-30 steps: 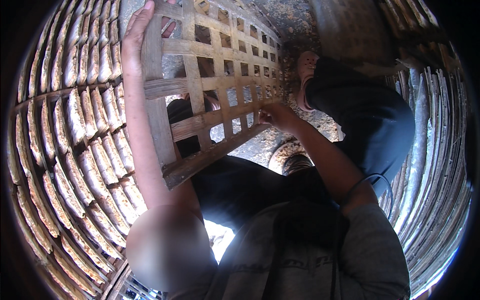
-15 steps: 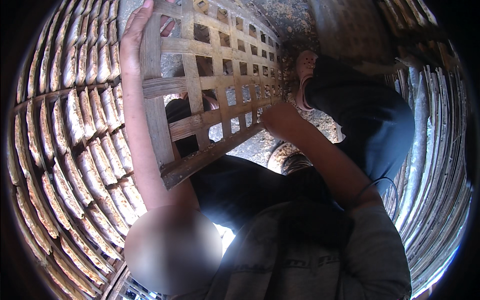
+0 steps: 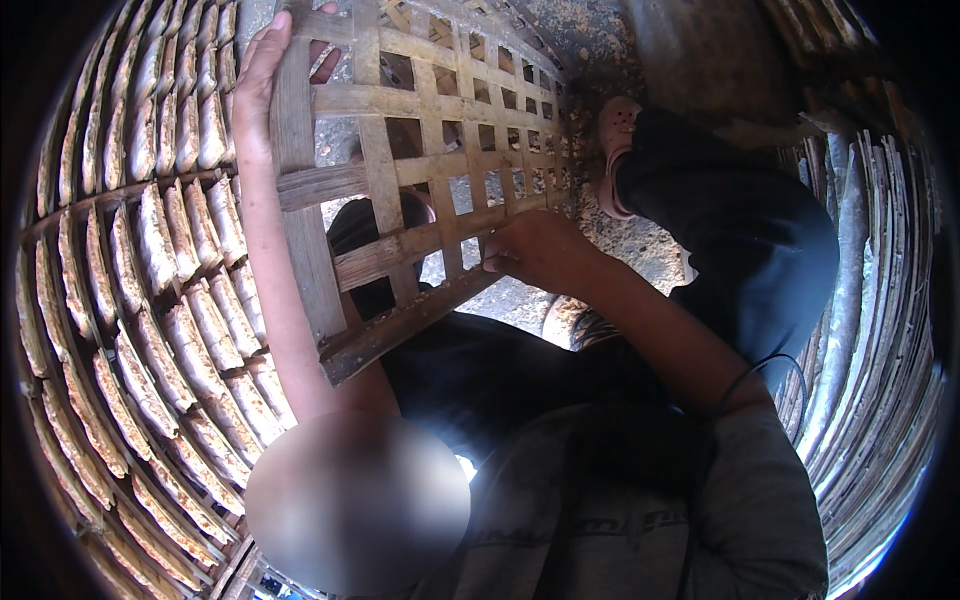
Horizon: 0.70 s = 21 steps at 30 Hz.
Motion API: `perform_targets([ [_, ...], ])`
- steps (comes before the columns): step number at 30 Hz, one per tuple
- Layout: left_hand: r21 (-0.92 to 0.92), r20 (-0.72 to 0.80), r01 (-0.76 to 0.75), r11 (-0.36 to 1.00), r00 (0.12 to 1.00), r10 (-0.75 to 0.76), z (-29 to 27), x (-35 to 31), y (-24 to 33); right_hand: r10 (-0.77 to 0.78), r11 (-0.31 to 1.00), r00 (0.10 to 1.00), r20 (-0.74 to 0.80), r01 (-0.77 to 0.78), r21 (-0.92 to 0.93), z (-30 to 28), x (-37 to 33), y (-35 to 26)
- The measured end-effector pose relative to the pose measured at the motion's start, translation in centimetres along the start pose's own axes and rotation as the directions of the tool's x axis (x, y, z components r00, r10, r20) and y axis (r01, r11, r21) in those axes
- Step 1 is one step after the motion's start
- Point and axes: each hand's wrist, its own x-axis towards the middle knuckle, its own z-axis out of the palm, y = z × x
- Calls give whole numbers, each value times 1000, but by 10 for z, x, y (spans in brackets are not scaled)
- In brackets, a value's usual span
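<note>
A large woven bamboo lattice panel point(image 3: 375, 185) with square gaps stands tilted in front of me, its wide flat slats crossing one another. My left hand point(image 3: 265, 75) reaches up along its left edge, with the thumb on the outer side and fingertips showing behind the edge slat. The thick lower rim point(image 3: 425, 318) slants up to the right. At this rim my right hand point(image 3: 540, 250) is closed, its knuckles upward and fingertips against the bamboo. What lies inside its fingers, other than the rim, is hidden.
My legs in dark trousers point(image 3: 740, 220) are bent around the panel, with a pink clog point(image 3: 618, 125) beyond its right side. Debris litters the grey ground point(image 3: 600, 40). Slatted walls rise at left point(image 3: 150, 230) and right point(image 3: 880, 300). A round object point(image 3: 565, 322) sits below my right hand.
My right hand has slid left along the lower rim. The lattice has shifted slightly left, and my left hand's fingers have spread a little at its edge.
</note>
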Motion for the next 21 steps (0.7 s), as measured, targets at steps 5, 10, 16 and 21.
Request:
perform_targets([
  [5, 3, -12, -6, 1000, 1000, 6, -1, 1, 2, -8, 923, 994, -113, 51, 381, 21, 1, 17],
  [10, 94, 24, 5, 996, 1000, -8, 4, -1, 3, -1, 745, 1000, 12, -7, 667, 17, -2, 5],
  [16, -11, 38, -32, 999, 999, 32, 14, -8, 6, 254, 219, 963, 94, -152, 964, 16, 0, -4],
  [21, -22, 39, -16, 1000, 999, 17, 15, -5, 4, 211, 729, 974, -86, -98, 678, 12, 0, 8],
])
